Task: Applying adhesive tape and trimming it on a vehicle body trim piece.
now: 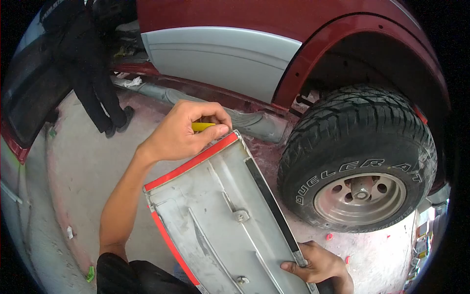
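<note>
A grey-white trim panel (196,193) is held in front of me, its inner side with ribs and small mounting tabs showing. Red tape strips (193,163) run along its far end and left edge, and a black strip (270,198) lies along its right edge. My left hand (183,128) is closed in a pinch at the panel's far corner. A small yellow piece (201,126) shows between its fingers; its kind is unclear. My right hand (320,263) grips the panel's right edge near the lower end, thumb on the inner side.
Ahead stands a red vehicle with a silver lower door panel (220,56) and a large tyre (362,161) at right. A grey side step (245,122) runs below the door. At far left a person in dark clothes (88,59) stands by an open door. Red scraps (329,237) lie on the floor.
</note>
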Motion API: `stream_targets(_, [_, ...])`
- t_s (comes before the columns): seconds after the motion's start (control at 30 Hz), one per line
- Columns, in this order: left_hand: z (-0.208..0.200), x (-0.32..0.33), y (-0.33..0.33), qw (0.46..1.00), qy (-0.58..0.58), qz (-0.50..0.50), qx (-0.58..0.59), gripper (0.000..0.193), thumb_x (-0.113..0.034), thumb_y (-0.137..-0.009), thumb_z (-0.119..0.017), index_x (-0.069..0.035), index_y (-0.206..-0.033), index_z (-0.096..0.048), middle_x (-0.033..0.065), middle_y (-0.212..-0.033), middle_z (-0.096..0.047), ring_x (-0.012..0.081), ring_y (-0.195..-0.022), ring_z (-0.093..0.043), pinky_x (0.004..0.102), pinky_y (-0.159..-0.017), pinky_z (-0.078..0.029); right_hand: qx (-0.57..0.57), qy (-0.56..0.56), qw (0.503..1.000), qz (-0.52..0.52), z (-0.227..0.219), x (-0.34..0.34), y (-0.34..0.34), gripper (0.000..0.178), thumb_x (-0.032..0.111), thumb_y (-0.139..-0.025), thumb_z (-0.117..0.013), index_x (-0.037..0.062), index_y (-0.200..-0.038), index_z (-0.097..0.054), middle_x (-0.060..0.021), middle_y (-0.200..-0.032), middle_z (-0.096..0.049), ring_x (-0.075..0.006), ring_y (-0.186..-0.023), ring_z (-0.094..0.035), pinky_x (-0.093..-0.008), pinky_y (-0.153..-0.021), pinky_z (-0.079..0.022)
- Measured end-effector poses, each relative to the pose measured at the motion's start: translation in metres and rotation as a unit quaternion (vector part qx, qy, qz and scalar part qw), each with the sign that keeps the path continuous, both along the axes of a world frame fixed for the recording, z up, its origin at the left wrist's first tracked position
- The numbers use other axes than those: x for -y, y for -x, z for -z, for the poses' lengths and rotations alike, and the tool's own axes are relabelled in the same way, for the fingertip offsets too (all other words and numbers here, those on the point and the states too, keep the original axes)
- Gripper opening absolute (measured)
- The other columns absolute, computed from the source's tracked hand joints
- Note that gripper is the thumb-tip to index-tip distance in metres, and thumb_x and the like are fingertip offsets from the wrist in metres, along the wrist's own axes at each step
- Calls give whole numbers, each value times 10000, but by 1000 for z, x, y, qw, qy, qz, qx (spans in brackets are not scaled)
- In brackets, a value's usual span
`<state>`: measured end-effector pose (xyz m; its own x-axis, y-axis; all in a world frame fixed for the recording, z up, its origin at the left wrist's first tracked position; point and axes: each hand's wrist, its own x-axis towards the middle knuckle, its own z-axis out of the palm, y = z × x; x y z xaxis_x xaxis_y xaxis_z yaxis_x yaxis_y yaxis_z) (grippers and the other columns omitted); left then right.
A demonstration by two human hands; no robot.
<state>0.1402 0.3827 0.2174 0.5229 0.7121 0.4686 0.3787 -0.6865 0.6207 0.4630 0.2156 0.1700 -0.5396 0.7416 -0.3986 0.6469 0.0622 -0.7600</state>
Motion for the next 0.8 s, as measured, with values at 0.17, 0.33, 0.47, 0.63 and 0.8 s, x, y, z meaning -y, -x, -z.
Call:
stream_targets(0.17, [1,-2,-2,999,22,8,23,110,-93,-914,-667,16,-923,-662,35,-836,-669,75,-785,-584,245,-719,-478,-6,-70,997,-19,5,4,-4,429,265,-929,-687,-15,-1240,-592,-275,-930,-683,-429,-843,-676,-431,-747,-516])
stream_targets(0.33, [2,-3,-3,999,18,17,26,122,-103,-916,-671,19,-924,-664,37,-841,-669,80,-786,-588,250,-729,-482,3,-58,998,-12,4,7,-4,431,272,-930,-690,-16,-1237,-597,-272,-920,-684,-423,-831,-677,-432,-763,-512])
stream_targets(0.47, [2,-3,-2,999,20,16,21,131,-107,-918,-674,23,-926,-666,39,-841,-670,83,-784,-589,249,-730,-482,-19,-33,999,-5,4,6,-3,437,273,-932,-688,-18,-1243,-593,-268,-904,-685,-411,-818,-682,-433,-751,-514])
stream_targets(0.63, [0,-2,-3,999,32,17,28,117,-96,-917,-670,20,-926,-668,38,-836,-668,83,-780,-591,250,-725,-483,-41,-11,999,-4,2,5,-3,447,267,-926,-697,-11,-1258,-586,-257,-863,-688,-405,-795,-686,-437,-739,-512])
stream_targets(0.8, [-1,-2,-1,999,30,22,29,104,-84,-907,-678,19,-920,-666,38,-832,-667,84,-777,-595,252,-721,-485,-23,-38,999,-8,1,6,-2,448,266,-922,-702,8,-1271,-586,-256,-860,-687,-407,-794,-682,-437,-735,-509])
